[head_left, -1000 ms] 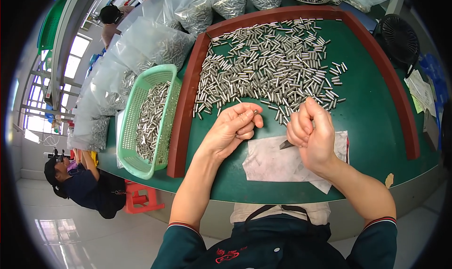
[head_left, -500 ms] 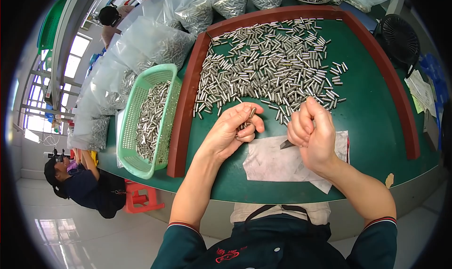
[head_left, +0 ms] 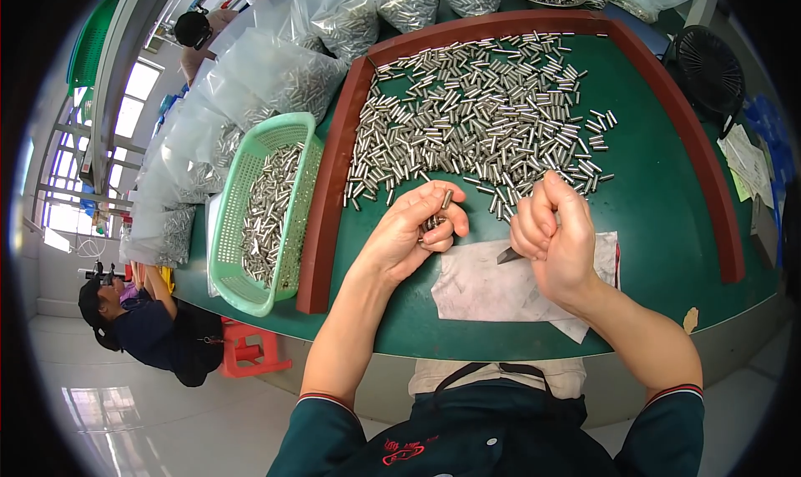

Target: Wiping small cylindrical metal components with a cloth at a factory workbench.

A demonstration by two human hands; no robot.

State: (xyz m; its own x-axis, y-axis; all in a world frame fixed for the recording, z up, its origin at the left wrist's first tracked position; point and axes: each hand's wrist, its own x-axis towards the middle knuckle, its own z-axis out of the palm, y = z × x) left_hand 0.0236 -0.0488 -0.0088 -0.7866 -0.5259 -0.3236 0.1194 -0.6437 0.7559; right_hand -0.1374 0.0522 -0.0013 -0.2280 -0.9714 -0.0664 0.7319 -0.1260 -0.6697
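My left hand (head_left: 419, 223) is closed around several short metal pins. One metal pin (head_left: 447, 199) sticks up between its thumb and forefinger, and others show in the curled fingers. To its right, my right hand (head_left: 554, 235) is curled in a fist, thumb against forefinger. A dark, flat-ended tool (head_left: 507, 256) juts out below its fingers; the rest is hidden by the hand, so its kind does not show. Under that hand lies a stained whitish cloth (head_left: 484, 289). Just beyond both hands spreads a wide pile of metal pins (head_left: 476, 118) on the green tabletop (head_left: 659, 227).
A dark red raised frame (head_left: 325, 218) borders the pile on three sides. Left of it stands a green basket (head_left: 225, 268) of pins. Plastic bags of pins (head_left: 284, 85) line the far left. A black fan (head_left: 707, 76) stands right. A co-worker (head_left: 158, 327) is at far left.
The pin at my left fingertips has turned slightly. Both hands otherwise keep almost the same place, and the pile looks the same.
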